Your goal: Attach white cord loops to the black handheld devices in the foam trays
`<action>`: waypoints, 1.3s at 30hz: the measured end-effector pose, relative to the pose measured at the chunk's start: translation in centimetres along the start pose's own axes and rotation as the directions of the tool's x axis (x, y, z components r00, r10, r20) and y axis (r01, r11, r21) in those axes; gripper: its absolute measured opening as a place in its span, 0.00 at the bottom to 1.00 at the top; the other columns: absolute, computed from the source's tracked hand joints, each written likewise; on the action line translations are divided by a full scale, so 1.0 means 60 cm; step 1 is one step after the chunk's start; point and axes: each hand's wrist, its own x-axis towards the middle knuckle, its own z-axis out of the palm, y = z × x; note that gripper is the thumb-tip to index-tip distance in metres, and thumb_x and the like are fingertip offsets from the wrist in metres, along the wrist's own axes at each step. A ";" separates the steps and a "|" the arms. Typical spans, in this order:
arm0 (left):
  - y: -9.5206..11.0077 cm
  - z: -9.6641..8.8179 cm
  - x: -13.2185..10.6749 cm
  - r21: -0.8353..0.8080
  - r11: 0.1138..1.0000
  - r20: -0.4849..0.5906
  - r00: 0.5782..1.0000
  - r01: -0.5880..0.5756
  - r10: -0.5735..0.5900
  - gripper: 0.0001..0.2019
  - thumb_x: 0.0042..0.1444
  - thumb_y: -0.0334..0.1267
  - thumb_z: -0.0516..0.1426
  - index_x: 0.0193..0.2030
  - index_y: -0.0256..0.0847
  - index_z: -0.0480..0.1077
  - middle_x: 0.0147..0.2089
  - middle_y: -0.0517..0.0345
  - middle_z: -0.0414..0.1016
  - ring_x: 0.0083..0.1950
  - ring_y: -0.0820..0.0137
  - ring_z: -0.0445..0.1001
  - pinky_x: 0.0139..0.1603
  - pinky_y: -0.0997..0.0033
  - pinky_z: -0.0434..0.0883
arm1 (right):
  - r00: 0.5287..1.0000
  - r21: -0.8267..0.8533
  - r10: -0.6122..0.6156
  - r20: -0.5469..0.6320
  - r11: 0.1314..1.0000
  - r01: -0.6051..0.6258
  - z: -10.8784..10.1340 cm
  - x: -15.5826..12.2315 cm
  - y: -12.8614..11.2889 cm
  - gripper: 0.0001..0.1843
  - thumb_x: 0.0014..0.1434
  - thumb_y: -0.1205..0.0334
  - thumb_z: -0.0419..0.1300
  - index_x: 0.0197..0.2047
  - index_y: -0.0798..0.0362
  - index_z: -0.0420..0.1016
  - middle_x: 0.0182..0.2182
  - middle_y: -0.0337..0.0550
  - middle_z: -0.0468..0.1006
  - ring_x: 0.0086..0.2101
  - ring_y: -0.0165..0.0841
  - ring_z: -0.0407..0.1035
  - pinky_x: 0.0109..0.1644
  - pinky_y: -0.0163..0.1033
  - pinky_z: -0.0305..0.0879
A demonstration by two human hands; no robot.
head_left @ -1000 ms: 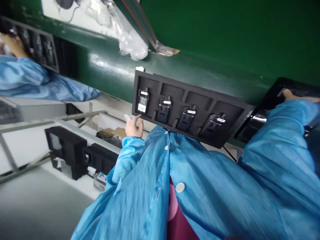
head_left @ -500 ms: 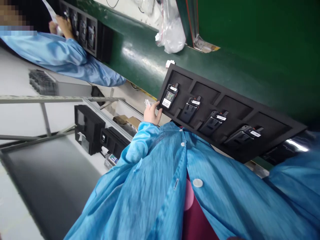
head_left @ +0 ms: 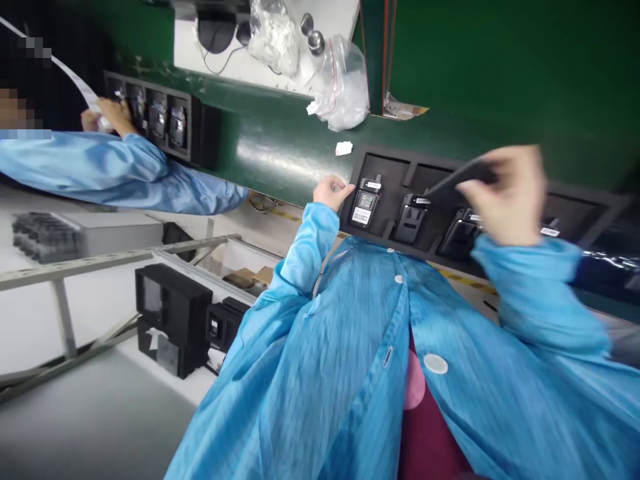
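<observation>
A black foam tray point(head_left: 400, 163) with several pockets lies on the green belt point(head_left: 280, 147). It holds small black handheld radios; the leftmost radio point(head_left: 365, 200) shows a lit screen and a white label. My left hand point(head_left: 331, 191) rests with curled fingers on the tray's left edge. My right hand point(head_left: 505, 197), blurred by motion, is closed on a thin black rod-like object point(head_left: 457, 177) above the middle radios point(head_left: 410, 217). Both my sleeves are blue.
A co-worker's hands point(head_left: 107, 113) in blue sleeves work at a second tray of radios point(head_left: 155, 120) up the belt, with a white strip. Clear plastic bags point(head_left: 340, 83) lie on the belt's far side. Black boxes point(head_left: 170, 317) sit below the belt beside a grey metal frame point(head_left: 100, 257).
My right hand has come into view over the tray holding the black rod. My left hand rose from under the tray's corner to its left edge. The view swung toward the co-worker.
</observation>
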 end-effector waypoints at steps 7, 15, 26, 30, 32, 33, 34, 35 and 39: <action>-0.022 0.021 0.023 -0.203 0.978 0.167 0.982 -0.052 0.087 0.13 0.51 0.43 0.64 0.28 0.41 0.64 0.28 0.63 0.66 0.35 0.72 0.68 0.41 0.71 0.66 | 0.965 0.091 -0.108 0.239 0.992 0.088 0.183 -0.012 -0.091 0.20 0.55 0.59 0.62 0.51 0.51 0.69 0.38 0.41 0.76 0.29 0.33 0.67 0.41 0.42 0.67; -0.053 0.024 0.012 -0.312 0.950 0.228 0.968 -0.031 0.106 0.15 0.49 0.45 0.65 0.26 0.41 0.63 0.25 0.65 0.62 0.30 0.74 0.61 0.35 0.73 0.61 | 0.960 -0.055 -0.155 0.232 0.984 0.172 0.204 0.011 -0.096 0.22 0.55 0.61 0.59 0.54 0.52 0.68 0.48 0.49 0.76 0.47 0.45 0.70 0.52 0.50 0.65; -0.059 0.028 -0.005 -0.294 0.956 0.222 0.972 -0.010 0.078 0.14 0.52 0.45 0.63 0.28 0.40 0.65 0.27 0.65 0.65 0.32 0.74 0.65 0.43 0.71 0.65 | 0.963 -0.309 -0.220 0.158 0.915 0.260 0.219 -0.027 -0.099 0.25 0.63 0.59 0.53 0.62 0.55 0.64 0.56 0.58 0.63 0.55 0.47 0.62 0.59 0.54 0.61; -0.065 0.024 -0.014 -0.275 0.962 0.218 0.974 0.006 0.056 0.12 0.52 0.44 0.63 0.29 0.40 0.67 0.28 0.64 0.67 0.34 0.74 0.66 0.45 0.70 0.66 | 0.970 -0.471 -0.188 0.154 0.849 0.239 0.232 -0.045 -0.097 0.26 0.65 0.57 0.49 0.65 0.55 0.64 0.58 0.57 0.64 0.55 0.52 0.58 0.57 0.58 0.59; -0.071 0.021 -0.017 -0.261 0.965 0.220 0.974 0.002 0.057 0.11 0.52 0.44 0.63 0.30 0.40 0.68 0.29 0.64 0.68 0.34 0.74 0.67 0.45 0.70 0.67 | 0.967 -0.497 -0.197 0.164 0.830 0.254 0.238 -0.055 -0.097 0.27 0.66 0.58 0.48 0.66 0.54 0.62 0.59 0.56 0.65 0.56 0.52 0.56 0.58 0.60 0.56; -0.074 0.019 -0.019 -0.249 0.968 0.221 0.973 -0.006 0.063 0.11 0.53 0.45 0.63 0.31 0.40 0.69 0.29 0.63 0.69 0.34 0.73 0.68 0.45 0.70 0.67 | 0.966 -0.500 -0.200 0.165 0.827 0.257 0.240 -0.060 -0.099 0.28 0.66 0.59 0.47 0.68 0.54 0.61 0.60 0.55 0.65 0.57 0.52 0.55 0.59 0.60 0.55; -0.077 0.018 -0.021 -0.233 0.972 0.223 0.972 -0.016 0.069 0.11 0.53 0.45 0.63 0.31 0.40 0.70 0.29 0.63 0.70 0.34 0.73 0.69 0.45 0.70 0.68 | 0.966 -0.501 -0.199 0.162 0.827 0.255 0.242 -0.065 -0.102 0.29 0.66 0.59 0.46 0.69 0.54 0.59 0.61 0.55 0.64 0.57 0.52 0.55 0.59 0.60 0.54; -0.079 0.015 -0.024 -0.216 0.976 0.226 0.971 -0.027 0.077 0.11 0.53 0.46 0.62 0.32 0.40 0.70 0.30 0.62 0.71 0.35 0.72 0.69 0.44 0.70 0.68 | 0.968 -0.501 -0.194 0.158 0.829 0.248 0.243 -0.070 -0.106 0.29 0.66 0.60 0.46 0.69 0.54 0.58 0.62 0.55 0.64 0.57 0.52 0.54 0.60 0.60 0.53; -0.079 0.004 -0.036 -0.168 0.983 0.231 0.967 -0.072 0.110 0.12 0.54 0.47 0.62 0.36 0.41 0.72 0.36 0.58 0.76 0.42 0.68 0.74 0.48 0.68 0.68 | 0.972 -0.489 -0.179 0.150 0.841 0.230 0.237 -0.082 -0.119 0.30 0.66 0.59 0.45 0.71 0.53 0.55 0.63 0.51 0.63 0.58 0.50 0.54 0.61 0.58 0.53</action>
